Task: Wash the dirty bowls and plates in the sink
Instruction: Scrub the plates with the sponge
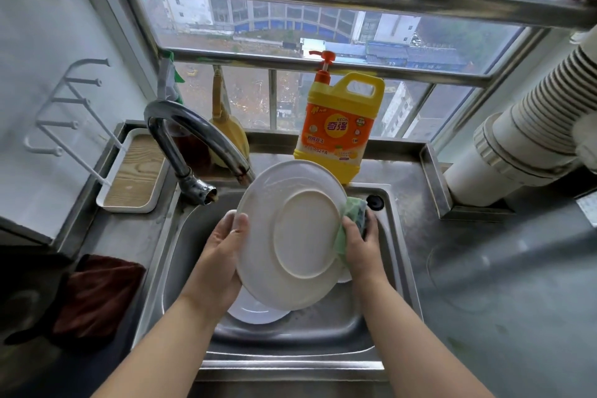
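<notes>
A white plate (290,233) is held tilted above the steel sink (397,255), its underside facing me. My left hand (219,255) grips its left rim, thumb on the underside. My right hand (360,247) holds a green sponge (350,213) against the plate's right rim. Below the plate, another white dish (255,308) lies in the sink basin, partly hidden. A bit of one more white dish (344,276) shows by my right wrist.
A curved chrome faucet (190,139) arches over the sink's back left. A yellow dish soap jug (339,126) stands behind the sink. A white tray with wood base (135,171) sits left, a dark red cloth (97,294) lower left, a white pipe (504,152) right.
</notes>
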`<state>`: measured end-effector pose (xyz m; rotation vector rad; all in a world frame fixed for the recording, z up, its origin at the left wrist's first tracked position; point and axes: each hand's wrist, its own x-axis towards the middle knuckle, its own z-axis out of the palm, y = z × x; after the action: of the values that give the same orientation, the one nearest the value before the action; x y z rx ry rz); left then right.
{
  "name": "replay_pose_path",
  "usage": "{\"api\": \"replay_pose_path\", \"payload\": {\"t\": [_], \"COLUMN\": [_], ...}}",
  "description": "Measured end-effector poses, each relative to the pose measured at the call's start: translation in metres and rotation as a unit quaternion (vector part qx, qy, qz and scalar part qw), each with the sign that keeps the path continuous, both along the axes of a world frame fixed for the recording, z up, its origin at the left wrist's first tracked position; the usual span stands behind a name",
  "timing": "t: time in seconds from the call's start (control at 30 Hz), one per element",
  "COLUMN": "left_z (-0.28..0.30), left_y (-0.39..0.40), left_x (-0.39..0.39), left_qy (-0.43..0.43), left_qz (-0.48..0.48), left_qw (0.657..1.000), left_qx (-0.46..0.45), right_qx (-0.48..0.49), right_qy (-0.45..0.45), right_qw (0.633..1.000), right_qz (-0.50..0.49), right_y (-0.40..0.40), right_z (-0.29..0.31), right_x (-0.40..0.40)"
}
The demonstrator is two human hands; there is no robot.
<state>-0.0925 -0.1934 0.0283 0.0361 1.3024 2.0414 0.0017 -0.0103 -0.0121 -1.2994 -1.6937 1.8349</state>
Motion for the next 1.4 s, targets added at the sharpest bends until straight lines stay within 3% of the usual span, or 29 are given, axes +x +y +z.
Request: {"api": "replay_pose_path", "payload": {"t": [0.13,0.3,0.47,0.53,0.67,0.8,0.9,1.03,1.23,1.3,1.4], "left_z": [-0.002,0.0,0.0,-0.002,-0.01,-0.009,-0.003,-0.007,-0.011,-0.01,-0.008], "left_y": [-0.005,0.017,0.022,0.017,0.009,0.015,0.014,0.002,0.003,0.008,0.007], "left_x": [-0.01,-0.002,0.001,-0.004,-0.004,0.001,-0.008,-0.018,-0.005,-0.002,-0.007], "left_qy": [-0.021,-0.027,-0.045,-0.069,-0.07,-0.069,-0.056,-0.068,-0.06,-0.061,-0.058], "left_qz": [-0.102,-0.055,-0.019,-0.003,0.0,0.01,0.016,0.048,0.015,0.02,0.036], "left_qw": [0.993,0.998,0.999,0.997,0.997,0.997,0.998,0.996,0.997,0.997,0.997], "left_qx": [-0.064,-0.019,-0.002,0.02,-0.017,-0.027,-0.01,-0.011,-0.039,-0.04,-0.032], "right_qx": [0.126,0.317,0.481,0.491,0.458,0.437,0.437,0.478,0.45,0.449,0.461], "right_qy": [-0.003,-0.123,-0.014,0.036,0.023,-0.012,0.04,0.067,-0.015,0.016,0.068], "right_qw": [0.985,0.921,0.816,0.794,0.844,0.877,0.857,0.789,0.86,0.858,0.813], "right_qz": [0.121,0.193,0.318,0.356,0.277,0.201,0.269,0.38,0.239,0.248,0.349], "right_y": [0.024,0.019,-0.036,-0.035,0.003,0.006,-0.017,-0.018,0.019,-0.001,-0.032], "right_z": [0.014,0.037,0.039,0.027,0.008,0.022,0.035,0.019,0.022,0.035,0.034], "right_x": [0.004,-0.014,-0.007,0.01,0.029,-0.006,-0.017,0.016,0.001,-0.021,-0.016]}}
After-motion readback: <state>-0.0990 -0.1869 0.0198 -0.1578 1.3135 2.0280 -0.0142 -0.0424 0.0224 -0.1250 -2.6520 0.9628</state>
